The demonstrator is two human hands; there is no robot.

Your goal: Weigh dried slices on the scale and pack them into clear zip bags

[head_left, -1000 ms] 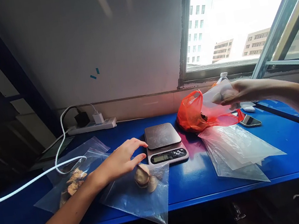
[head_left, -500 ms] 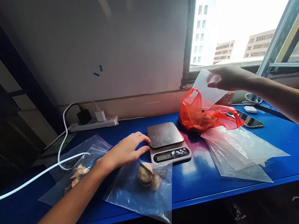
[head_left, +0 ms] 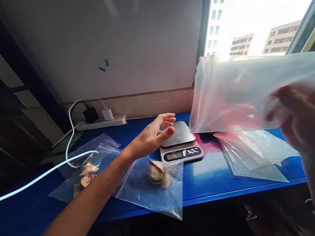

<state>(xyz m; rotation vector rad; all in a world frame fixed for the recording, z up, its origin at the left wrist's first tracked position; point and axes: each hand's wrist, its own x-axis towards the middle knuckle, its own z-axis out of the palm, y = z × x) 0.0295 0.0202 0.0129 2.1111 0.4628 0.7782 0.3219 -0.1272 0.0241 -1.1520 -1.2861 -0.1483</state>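
My right hand [head_left: 306, 110], blurred by motion, grips a translucent plastic bag [head_left: 230, 86] held up in front of the window. Through the bag a red plastic bag on the table shows only as a blur. My left hand [head_left: 155, 134] hovers over the left edge of a digital kitchen scale [head_left: 184, 133], its fingers stretched out and nothing in them. Below that forearm lies a clear zip bag [head_left: 138, 183] with pale round dried slices [head_left: 155, 172] in it. Farther left, another zip bag [head_left: 62, 189] holds brown dried pieces [head_left: 87, 175].
Several flat plastic bags [head_left: 247, 155] lie fanned out on the blue table [head_left: 206, 182] at the right. A white cable [head_left: 36, 185] crosses the left side to a power strip [head_left: 101, 123] by the wall. The table's front edge runs below the bags.
My right hand has drawn the translucent bag nearer and to the right, clear of the red bag. My left hand has risen and moved right over the scale.
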